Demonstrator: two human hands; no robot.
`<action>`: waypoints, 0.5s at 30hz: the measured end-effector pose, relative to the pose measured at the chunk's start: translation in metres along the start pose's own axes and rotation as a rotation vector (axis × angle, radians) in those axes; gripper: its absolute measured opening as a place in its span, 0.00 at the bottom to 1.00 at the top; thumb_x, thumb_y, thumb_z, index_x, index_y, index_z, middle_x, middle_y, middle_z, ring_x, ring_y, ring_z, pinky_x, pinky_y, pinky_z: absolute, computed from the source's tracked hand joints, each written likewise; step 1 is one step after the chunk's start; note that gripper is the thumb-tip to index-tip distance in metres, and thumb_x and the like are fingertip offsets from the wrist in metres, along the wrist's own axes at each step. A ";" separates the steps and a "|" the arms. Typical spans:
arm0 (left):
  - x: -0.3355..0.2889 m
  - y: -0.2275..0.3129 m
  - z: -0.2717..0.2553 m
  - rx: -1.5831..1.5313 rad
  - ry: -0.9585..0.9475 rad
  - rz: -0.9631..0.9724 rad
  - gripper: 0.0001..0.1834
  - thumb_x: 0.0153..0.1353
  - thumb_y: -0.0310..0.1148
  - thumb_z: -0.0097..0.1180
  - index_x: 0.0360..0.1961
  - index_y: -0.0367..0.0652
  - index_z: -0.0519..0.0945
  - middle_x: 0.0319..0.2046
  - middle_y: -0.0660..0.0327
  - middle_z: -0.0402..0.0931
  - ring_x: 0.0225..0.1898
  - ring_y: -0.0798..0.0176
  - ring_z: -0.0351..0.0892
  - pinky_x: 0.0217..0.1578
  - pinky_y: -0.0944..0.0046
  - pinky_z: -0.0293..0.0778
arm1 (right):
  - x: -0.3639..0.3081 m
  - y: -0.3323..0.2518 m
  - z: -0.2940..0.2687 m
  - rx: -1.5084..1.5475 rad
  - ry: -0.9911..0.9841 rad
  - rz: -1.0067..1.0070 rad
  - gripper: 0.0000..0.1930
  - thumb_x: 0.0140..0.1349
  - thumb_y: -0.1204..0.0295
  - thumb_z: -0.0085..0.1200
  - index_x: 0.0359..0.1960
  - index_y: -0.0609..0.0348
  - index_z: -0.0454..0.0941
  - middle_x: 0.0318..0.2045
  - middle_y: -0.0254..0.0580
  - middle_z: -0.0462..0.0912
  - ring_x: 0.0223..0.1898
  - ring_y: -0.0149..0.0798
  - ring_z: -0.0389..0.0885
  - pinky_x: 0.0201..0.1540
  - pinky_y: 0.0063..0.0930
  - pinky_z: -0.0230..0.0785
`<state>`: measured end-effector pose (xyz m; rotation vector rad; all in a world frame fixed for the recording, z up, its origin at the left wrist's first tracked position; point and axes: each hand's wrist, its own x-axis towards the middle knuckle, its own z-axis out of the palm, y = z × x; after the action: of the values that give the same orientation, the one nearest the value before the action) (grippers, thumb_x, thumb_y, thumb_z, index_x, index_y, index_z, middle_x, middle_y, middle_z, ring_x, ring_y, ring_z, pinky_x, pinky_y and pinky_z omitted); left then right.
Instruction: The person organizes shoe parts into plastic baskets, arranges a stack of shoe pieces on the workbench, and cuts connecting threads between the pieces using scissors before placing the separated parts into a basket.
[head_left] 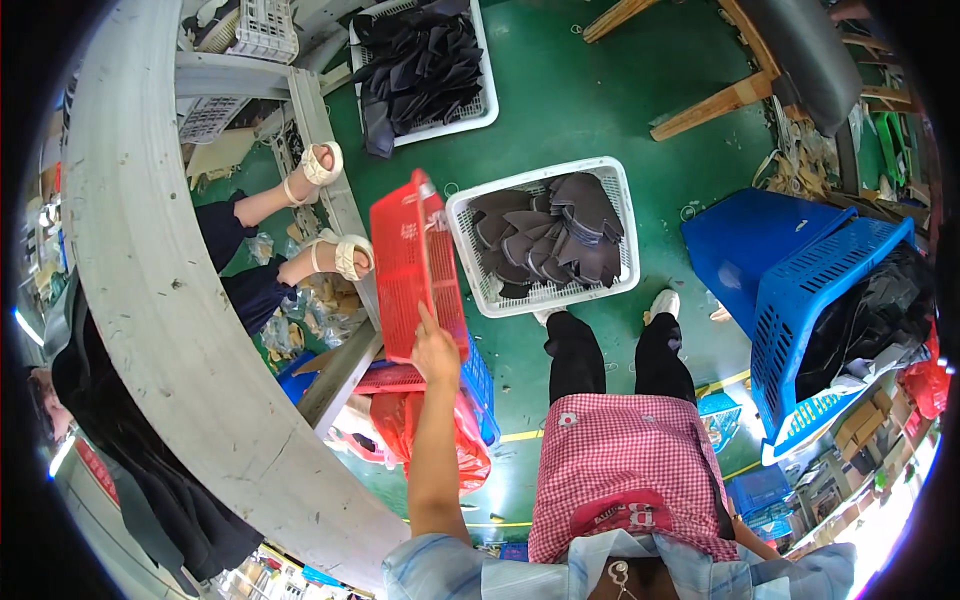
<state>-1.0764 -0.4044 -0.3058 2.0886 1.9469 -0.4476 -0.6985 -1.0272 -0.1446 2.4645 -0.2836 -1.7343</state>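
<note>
The apron (625, 445) hides the right hand — the red basket (402, 275) looks blurred up top.

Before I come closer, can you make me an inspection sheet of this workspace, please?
Surface: green floor, with small bits scattered about.
Job's things: red basket, tilted; white basket holding dark cut pieces.
Clutter: loose plastic near another person's sandals.
Hands: left hand holds the red basket with its fingers; right hand out of view.
Cables: nothing seen.
Surroundings: blue crate at right; wooden-legged seat at upper right.
</note>
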 end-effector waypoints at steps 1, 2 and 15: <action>-0.014 0.005 -0.006 -0.026 0.020 -0.045 0.35 0.53 0.27 0.51 0.63 0.40 0.56 0.34 0.51 0.74 0.31 0.48 0.77 0.30 0.52 0.75 | 0.004 -0.002 -0.002 0.008 0.002 -0.011 0.13 0.60 0.69 0.46 0.42 0.61 0.77 0.31 0.44 0.81 0.35 0.41 0.79 0.41 0.33 0.70; -0.027 0.007 -0.011 -0.022 0.026 -0.039 0.35 0.53 0.27 0.51 0.63 0.40 0.56 0.34 0.51 0.74 0.31 0.48 0.77 0.30 0.52 0.75 | 0.006 0.000 -0.002 0.013 -0.002 -0.027 0.13 0.59 0.69 0.47 0.42 0.61 0.77 0.31 0.44 0.81 0.35 0.41 0.79 0.40 0.32 0.70; -0.232 0.030 0.024 -0.526 0.154 -0.426 0.25 0.47 0.22 0.52 0.51 0.36 0.70 0.33 0.41 0.76 0.34 0.41 0.77 0.34 0.48 0.71 | 0.080 0.021 -0.054 0.038 0.026 -0.196 0.10 0.58 0.71 0.49 0.39 0.62 0.79 0.29 0.42 0.81 0.32 0.38 0.80 0.38 0.29 0.72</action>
<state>-1.0620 -0.6296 -0.2383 1.4218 2.2872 0.1534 -0.6234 -1.0660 -0.1953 2.6184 -0.0748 -1.7822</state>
